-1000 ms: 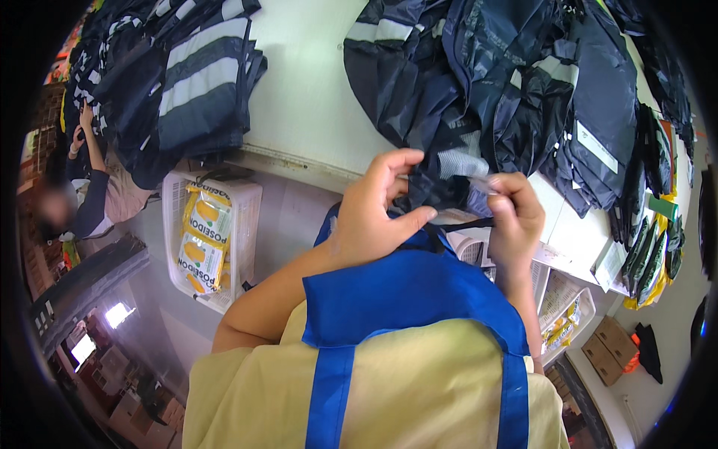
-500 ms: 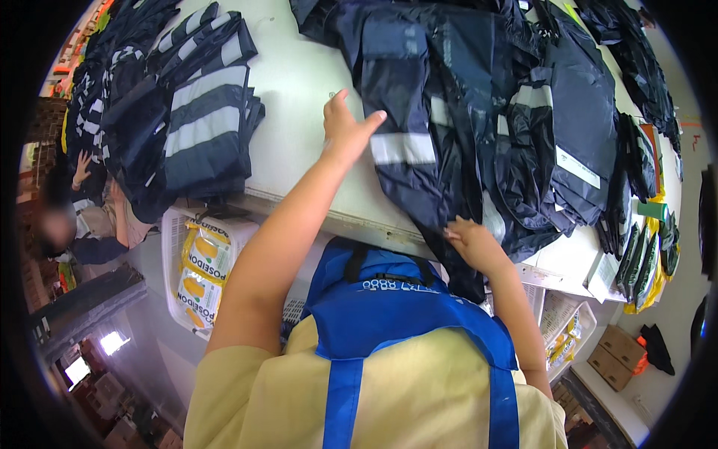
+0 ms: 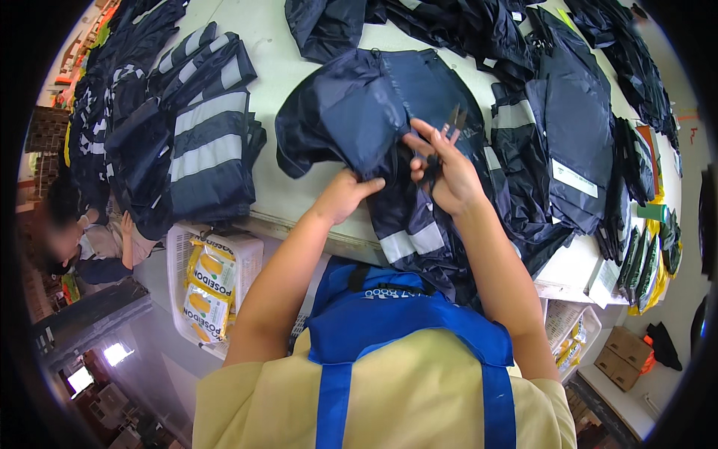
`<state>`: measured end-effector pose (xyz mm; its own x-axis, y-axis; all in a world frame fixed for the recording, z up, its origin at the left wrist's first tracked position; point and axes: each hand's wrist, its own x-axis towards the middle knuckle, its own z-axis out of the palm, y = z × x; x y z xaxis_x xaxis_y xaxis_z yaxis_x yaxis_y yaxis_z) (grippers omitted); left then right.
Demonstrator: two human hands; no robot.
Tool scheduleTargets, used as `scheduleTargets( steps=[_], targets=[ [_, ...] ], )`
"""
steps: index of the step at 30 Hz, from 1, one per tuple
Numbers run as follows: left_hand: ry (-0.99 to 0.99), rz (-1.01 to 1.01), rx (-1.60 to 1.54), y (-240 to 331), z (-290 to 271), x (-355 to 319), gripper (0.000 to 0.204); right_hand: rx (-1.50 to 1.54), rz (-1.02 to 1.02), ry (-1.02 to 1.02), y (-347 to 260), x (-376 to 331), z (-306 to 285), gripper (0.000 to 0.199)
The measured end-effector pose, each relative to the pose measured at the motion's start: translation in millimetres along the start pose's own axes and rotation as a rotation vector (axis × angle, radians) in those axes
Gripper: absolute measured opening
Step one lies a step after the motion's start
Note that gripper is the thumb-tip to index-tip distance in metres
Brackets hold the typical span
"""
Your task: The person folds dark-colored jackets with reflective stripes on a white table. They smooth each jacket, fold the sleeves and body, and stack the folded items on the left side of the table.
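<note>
A navy garment (image 3: 359,112) with grey reflective bands lies spread on the white table (image 3: 277,45), one leg hanging over the front edge. My left hand (image 3: 345,196) pinches its fabric near the table's front. My right hand (image 3: 443,170), just to the right, rests on the same garment and holds a small black pointed tool (image 3: 455,118), which looks like thread snips, with its tips pointing away from me. The two hands are almost touching.
A stack of folded navy garments (image 3: 206,150) lies at the left and more dark garments (image 3: 580,127) at the right. Under the table stands a white basket (image 3: 179,254) with yellow packets. Another person (image 3: 82,243) crouches at the far left. A cardboard box (image 3: 628,352) sits lower right.
A second ago both hands held dark fabric near my chest. My left hand then reached out over the table, and now both hands are together on the spread garment.
</note>
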<state>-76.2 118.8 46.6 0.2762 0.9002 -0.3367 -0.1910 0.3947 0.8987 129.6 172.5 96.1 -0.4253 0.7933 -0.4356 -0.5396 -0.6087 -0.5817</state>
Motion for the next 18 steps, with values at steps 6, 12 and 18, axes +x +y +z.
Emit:
scheduleTargets(
  steps=[6, 12, 18],
  targets=[
    [0.675, 0.099, 0.172, -1, 11, -32, 0.018, 0.027, -0.216, -0.052, -6, -6, 20, 0.045],
    [-0.056, 0.053, -0.639, 30, 48, -52, 0.04, 0.068, -0.268, -0.152, 1, -55, 28, 0.053],
    [-0.092, 0.155, -0.979, 59, 85, -27, 0.033, -0.338, -0.301, -0.024, 0, -104, 26, 0.053]
  ],
)
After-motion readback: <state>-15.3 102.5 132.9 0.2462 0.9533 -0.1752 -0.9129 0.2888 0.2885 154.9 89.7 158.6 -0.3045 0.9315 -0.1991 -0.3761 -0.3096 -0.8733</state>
